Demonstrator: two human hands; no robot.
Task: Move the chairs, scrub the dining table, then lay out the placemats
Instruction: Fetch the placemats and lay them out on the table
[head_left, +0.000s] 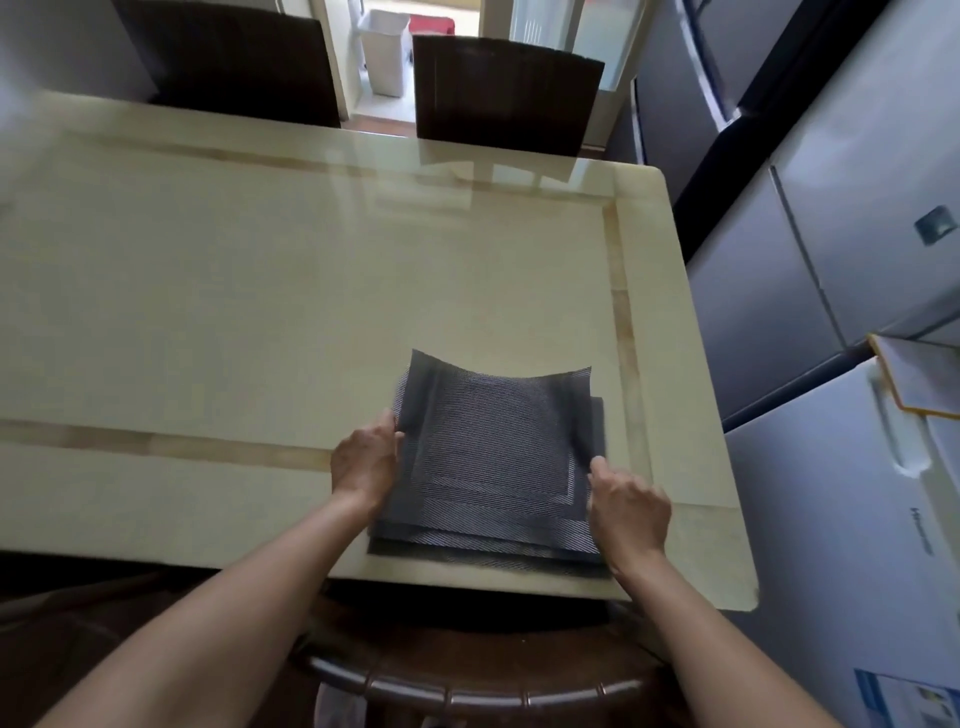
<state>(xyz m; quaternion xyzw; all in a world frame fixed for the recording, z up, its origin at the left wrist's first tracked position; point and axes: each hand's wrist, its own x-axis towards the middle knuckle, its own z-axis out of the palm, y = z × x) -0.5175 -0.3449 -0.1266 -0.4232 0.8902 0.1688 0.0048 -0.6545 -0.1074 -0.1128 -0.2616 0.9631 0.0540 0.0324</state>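
Head view shows your left hand (366, 460) pinching the left edge of the top placemat (498, 436), your right hand (628, 506) gripping its right edge; it bows upward between them. Beneath your hands, the remaining stack of placemats (483, 548) lies on the dining table (260, 291), chairs (506, 93) beyond.

White refrigerators (831, 291) stand at right; a white bin (384, 49) sits beyond the doorway.

Placemats (498, 447) dark grey, fine diagonal weave; table (260, 291) glossy cream, tan inlay border; chairs (506, 93) dark brown
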